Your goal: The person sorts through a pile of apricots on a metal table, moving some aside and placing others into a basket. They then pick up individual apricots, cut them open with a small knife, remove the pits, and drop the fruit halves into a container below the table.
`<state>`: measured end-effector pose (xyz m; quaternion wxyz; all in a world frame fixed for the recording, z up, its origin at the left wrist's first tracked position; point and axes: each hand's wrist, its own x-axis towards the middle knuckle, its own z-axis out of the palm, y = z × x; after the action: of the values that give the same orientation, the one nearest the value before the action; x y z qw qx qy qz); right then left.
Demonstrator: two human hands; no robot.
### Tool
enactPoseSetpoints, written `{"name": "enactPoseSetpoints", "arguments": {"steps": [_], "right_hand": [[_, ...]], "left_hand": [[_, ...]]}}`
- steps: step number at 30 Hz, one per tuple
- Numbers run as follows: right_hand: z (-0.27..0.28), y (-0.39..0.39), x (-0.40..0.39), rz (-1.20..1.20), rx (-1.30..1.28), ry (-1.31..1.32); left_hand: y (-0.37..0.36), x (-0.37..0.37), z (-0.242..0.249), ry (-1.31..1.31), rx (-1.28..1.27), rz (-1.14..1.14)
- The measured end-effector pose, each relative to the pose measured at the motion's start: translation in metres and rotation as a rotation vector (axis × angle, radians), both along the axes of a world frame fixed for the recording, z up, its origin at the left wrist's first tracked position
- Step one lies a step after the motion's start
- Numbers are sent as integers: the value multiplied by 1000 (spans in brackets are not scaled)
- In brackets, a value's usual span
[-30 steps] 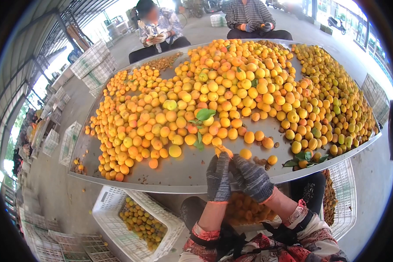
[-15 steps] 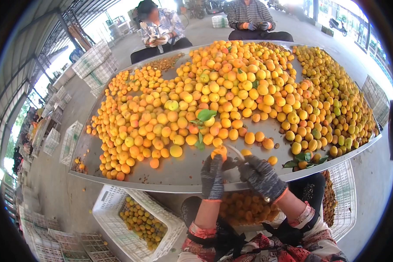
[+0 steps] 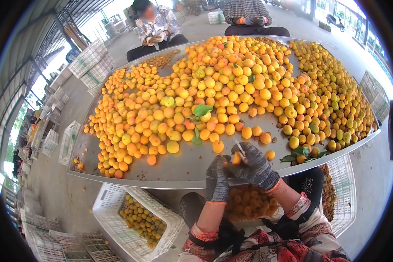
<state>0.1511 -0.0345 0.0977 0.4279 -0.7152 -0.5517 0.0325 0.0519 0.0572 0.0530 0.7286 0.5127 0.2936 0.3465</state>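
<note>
My two gloved hands meet over the near edge of the metal table. My left hand (image 3: 217, 178) is closed, its fingertips at a small orange apricot (image 3: 236, 158) held between the hands. In my right hand (image 3: 258, 167) is a knife (image 3: 240, 147), its thin pale blade pointing up and away beside the fruit. The gloves partly cover both the apricot and the knife. Just beyond my left hand, a single apricot (image 3: 218, 146) lies on the table, with a large heap of apricots (image 3: 179, 105) behind it.
Greener fruit (image 3: 336, 91) is piled along the table's (image 3: 179, 172) right side. Below the table stand a white crate (image 3: 105, 209) of fruit on the left, apricot pieces (image 3: 249, 201) before my lap, and another crate (image 3: 346, 187) on the right. Two people sit across the table.
My hands have drawn closer together, and the apricot has moved right, up against the knife hand. The knife blade now points more upright. The view has shifted slightly.
</note>
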Motion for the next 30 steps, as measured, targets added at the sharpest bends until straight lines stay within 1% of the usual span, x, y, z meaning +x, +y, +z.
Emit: {"name": "enactPoseSetpoints", "arguments": {"steps": [1,2,4,7,8,9,10,11,13,17,19,20,21,22,23,25,26,28,29,30], "right_hand": [[-4,0,-4,-103,-6,188],[-13,-1,-4,-99,-9,189],[-29,-4,1,74,272,906],[-18,-1,-3,148,321,900],[-8,2,-4,146,322,900],[10,7,-3,69,77,509],[19,10,-2,-6,-162,115],[18,9,-2,-5,-163,115],[13,9,0,59,-79,97],[3,7,3,76,-53,35],[6,7,3,-3,-69,-57],[-4,8,9,-2,-69,-60],[-24,11,20,24,16,-130],[-28,13,23,49,102,-199],[-26,10,23,48,104,-201],[0,5,17,32,-1,-80],[-2,5,20,33,1,-80],[-2,5,25,-21,-39,-59],[3,2,25,-21,-40,-59],[20,-3,20,21,-25,534]], "left_hand": [[0,3,0,-187,-367,82],[0,2,1,-186,-369,87],[-2,0,28,-186,-553,37],[-2,1,27,-172,-498,45],[-1,2,19,-171,-499,43],[2,1,4,-116,-347,30],[3,1,-1,-61,-194,19],[3,0,-3,-60,-195,19],[1,-4,5,218,37,59],[0,-12,16,288,84,-18],[0,-11,12,218,188,-66],[0,-10,13,216,188,-65],[0,-9,14,61,-81,-88],[0,-8,16,-93,-348,-111],[-1,-8,22,-95,-347,-112],[-5,-11,37,-201,-396,-169],[-3,-9,34,-200,-394,-169],[3,-3,21,-117,-179,-184],[6,-2,16,-118,-179,-185],[8,-3,12,72,230,-175]]}}
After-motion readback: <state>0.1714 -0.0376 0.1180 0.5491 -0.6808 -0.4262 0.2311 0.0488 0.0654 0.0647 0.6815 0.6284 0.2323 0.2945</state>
